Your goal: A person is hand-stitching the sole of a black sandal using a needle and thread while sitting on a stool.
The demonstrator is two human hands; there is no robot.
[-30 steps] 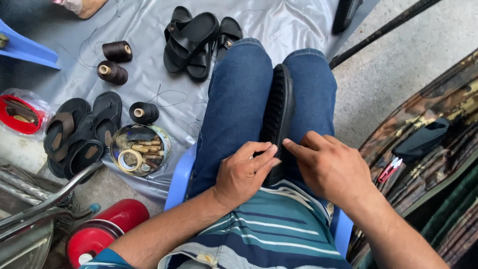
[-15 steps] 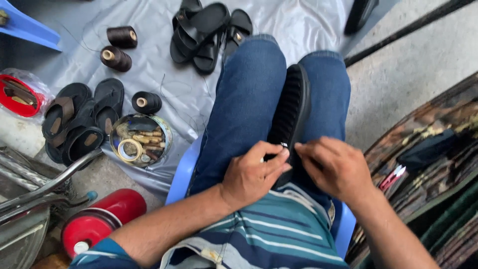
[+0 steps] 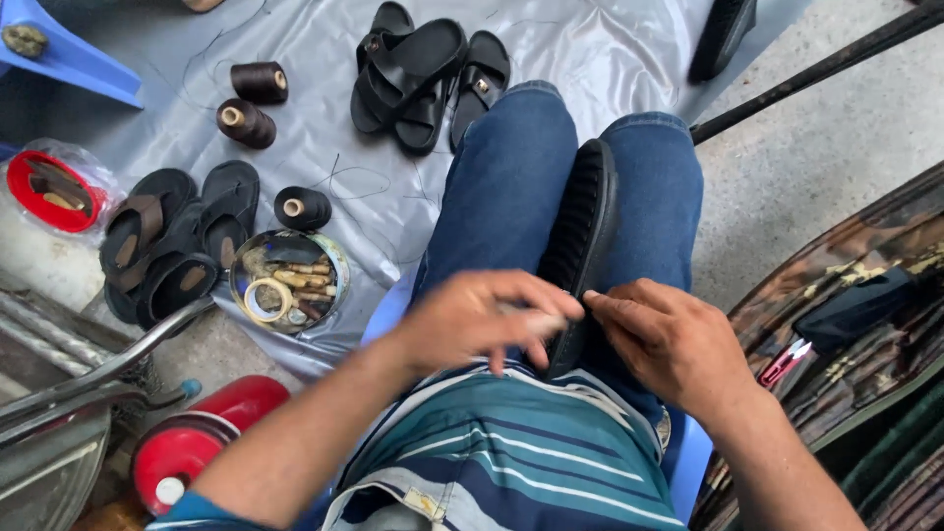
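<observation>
Head view: far left, thread spools (image 3: 258, 101), sandals (image 3: 172, 241) and a tin (image 3: 288, 282) on the sheet (image 3: 324, 59). Left hand (image 3: 487, 320) curled, blurred, pinching at the black sole (image 3: 578, 246) wedged upright between the knees. Right hand (image 3: 669, 339) grips the sole's near edge.

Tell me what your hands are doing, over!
Left hand and right hand both on black shoe, clamped between knees. Left blurred, grip unclear. Nothing in the way.
</observation>
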